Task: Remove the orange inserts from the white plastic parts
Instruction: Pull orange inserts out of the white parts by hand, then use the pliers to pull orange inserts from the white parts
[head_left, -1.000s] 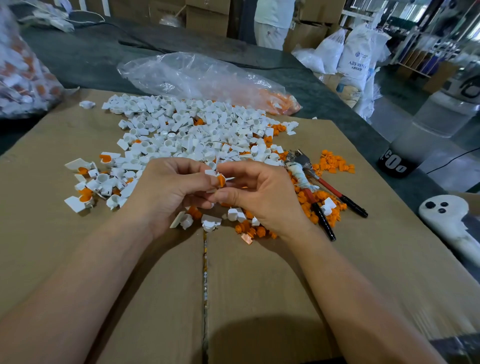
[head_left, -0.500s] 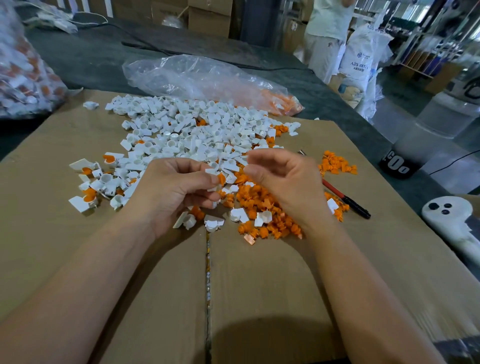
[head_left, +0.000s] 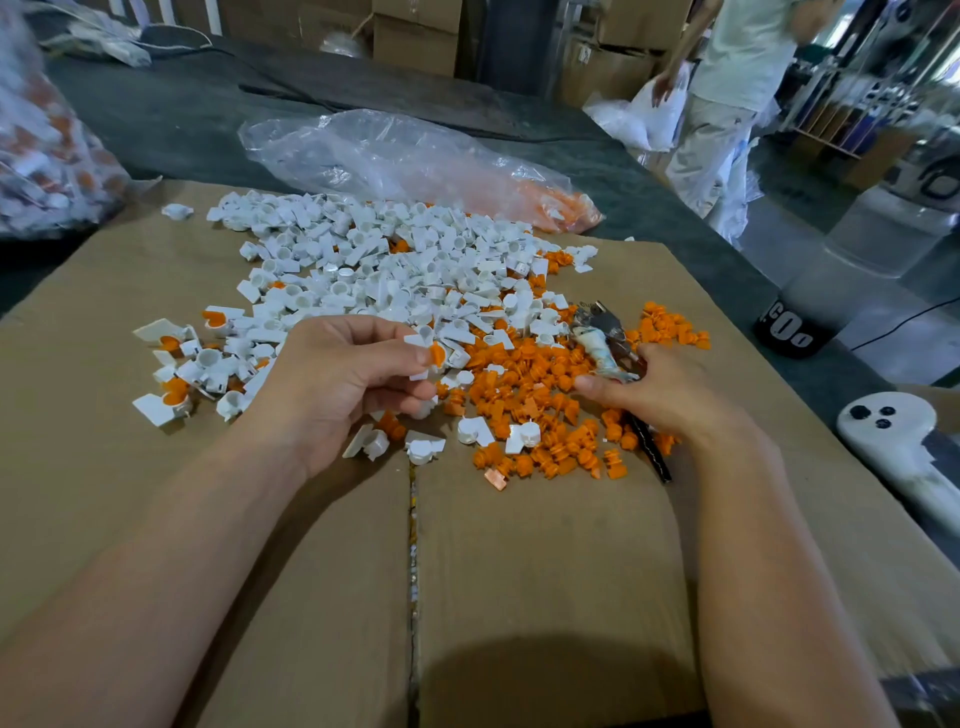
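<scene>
A: Where is the left hand?

B: It is raised a little above the middle of the cardboard, at the near side of the heap of white plastic parts. Thumb and forefinger pinch one white part. Its orange insert sits in it and shows right at the fingertips. The other fingers curl underneath.

A: And the right hand?

B: It is down toward the cardboard's right edge, on the pliers. The fingers bend over the handles and the thumb stretches leftward. The metal head pokes out beyond the knuckles, and a black handle end shows under the wrist.

A: Where do the loose orange inserts lie?

B: They are heaped between the two hands and touch the white heap on their far side. A smaller orange cluster sits just beyond the pliers, nearer the right edge. Toward the left edge, a few filled white parts lie apart from the heap, with orange inside them.

A: And past the cardboard?

B: A clear plastic bag lies along the far edge, with orange pieces in its right end.
</scene>
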